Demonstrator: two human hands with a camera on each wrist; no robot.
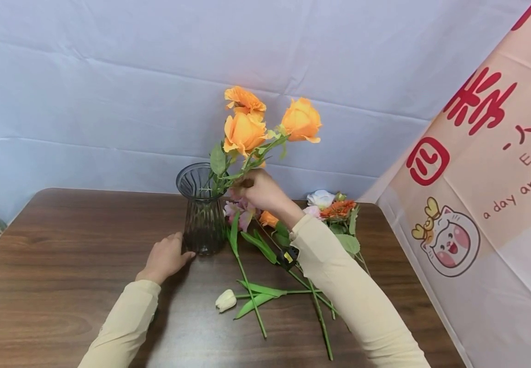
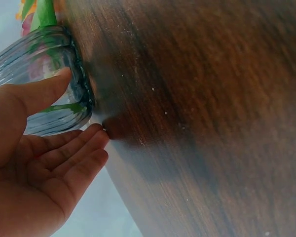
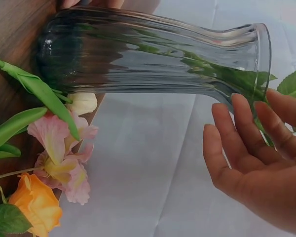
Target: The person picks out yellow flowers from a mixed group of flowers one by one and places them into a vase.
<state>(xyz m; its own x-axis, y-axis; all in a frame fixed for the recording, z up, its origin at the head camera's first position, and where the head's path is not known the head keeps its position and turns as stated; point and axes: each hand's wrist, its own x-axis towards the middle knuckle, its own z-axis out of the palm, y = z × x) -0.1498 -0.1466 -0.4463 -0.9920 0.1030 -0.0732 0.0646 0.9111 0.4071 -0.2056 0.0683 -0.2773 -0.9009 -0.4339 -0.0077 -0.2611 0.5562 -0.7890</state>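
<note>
The orange rose spray [image 1: 245, 134] stands with its lower stem inside the ribbed glass vase [image 1: 204, 225], leaning right over the rim and carrying at least 3 large blooms. The right hand [image 1: 265, 194] is at that stem just right of the rim, fingers loosely curved and spread; whether thumb and forefinger actually pinch it, I cannot tell. The left hand [image 1: 164, 258] lies beside the vase's base on the left, fingers nearly straight, thumb against the glass — bracing rather than gripping. The spray looks artificial, so it should be light, with a stiff, bendable stem and soft petals that crush or snag easily. Its blooms make it top-heavy; best pinched on bare stem just above the rim, below the blooms. The vase is likely the heavier thing, smooth and breakable — best steadied low, around its base, since a leaning stem could tip it. Nearer on the table [image 1: 86, 296], the white tulip [image 1: 226, 301] should lift easily by mid-stem.
</note>
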